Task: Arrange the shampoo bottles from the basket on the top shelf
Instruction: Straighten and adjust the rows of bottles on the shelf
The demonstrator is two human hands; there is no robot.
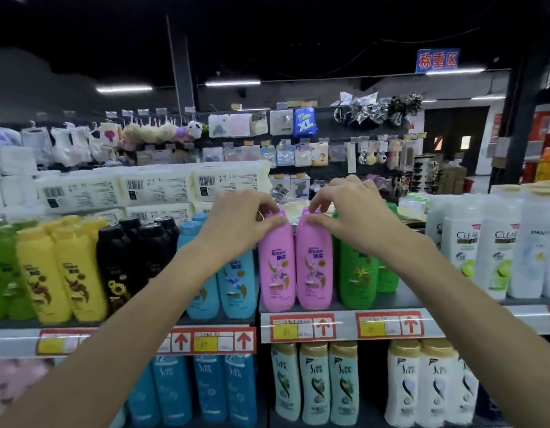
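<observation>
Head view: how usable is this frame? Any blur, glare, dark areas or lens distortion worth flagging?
Head view: the left pink bottle and right pink bottle are fairly sharp at centre, with readable brand names; the yellow bottles towards the left edge are smeared; the ceiling is nearly black around the tube lights; glare streaks the price strip, which the wide lens bends.

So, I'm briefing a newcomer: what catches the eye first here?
The left hand pinches the cap of the left pink bottle and the right hand that of the right pink bottle, side by side on the top shelf. Green bottles stand right of them, blue bottles left.
</observation>
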